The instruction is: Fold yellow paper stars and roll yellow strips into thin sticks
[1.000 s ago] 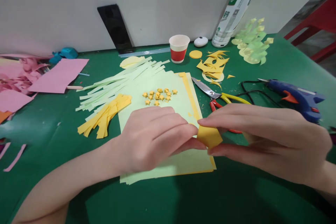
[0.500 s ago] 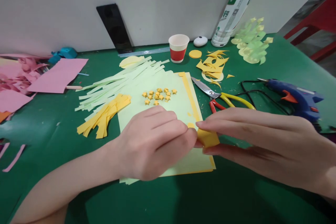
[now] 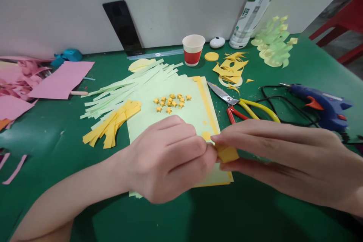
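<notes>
In the head view, both hands meet above the near side of the table [image 3: 141, 223], pinching one small folded yellow paper piece [image 3: 228, 154] between them. The left hand [image 3: 170, 162] is curled, thumb and forefinger closed on its left end, though the exact contact is partly hidden. The right hand [image 3: 289, 159] has straighter fingers above and thumb below, probably to steady the folds without crushing them. The piece is raised over the right edge of the green paper stack [image 3: 147, 121], likely to give the fingers room. Small yellow stars [image 3: 171, 103] are grouped on that stack, perhaps so they do not scatter. Yellow strips [image 3: 117, 123] fan out towards the table's left edge, apparently within easy reach. Scissors [image 3: 231, 100] and a glue gun [image 3: 319, 100] lie towards the right edge, seemingly out of the hands' way.
</notes>
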